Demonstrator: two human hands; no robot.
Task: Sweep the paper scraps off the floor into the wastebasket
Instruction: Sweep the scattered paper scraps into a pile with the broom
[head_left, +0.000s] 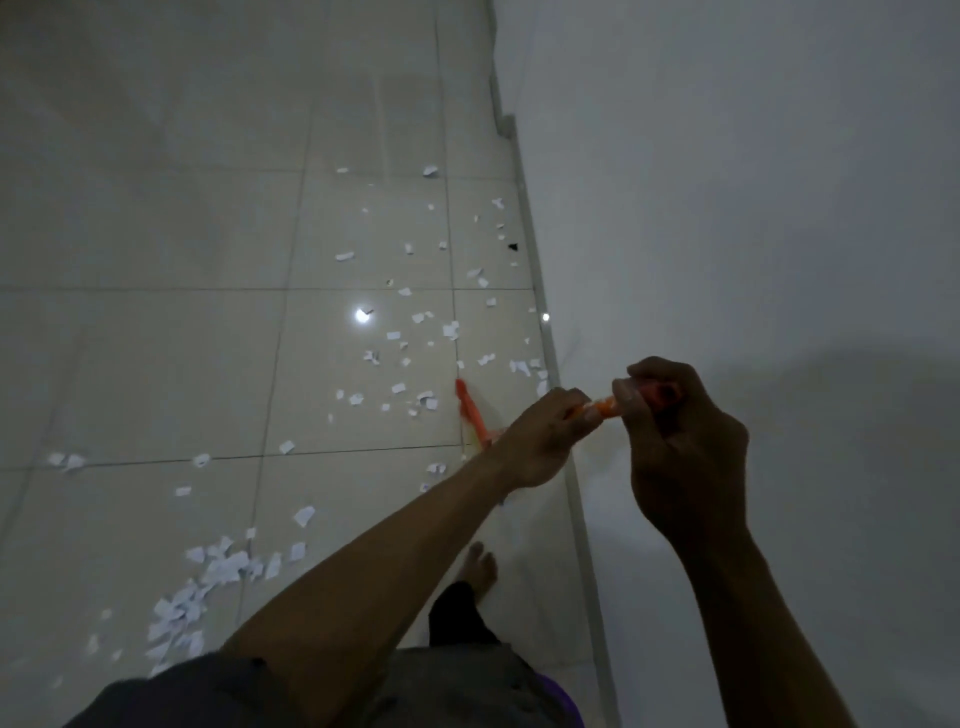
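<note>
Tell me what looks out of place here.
White paper scraps litter the tiled floor, heaped thickest at lower left; one dark scrap lies by the wall. No wastebasket is in view.

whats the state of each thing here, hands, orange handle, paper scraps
orange handle: held in both hands, lower part blurred
left hand: curled round the handle
right hand: curled round its upper end
paper scraps: loose on the floor, unswept, thickest at lower left
</note>
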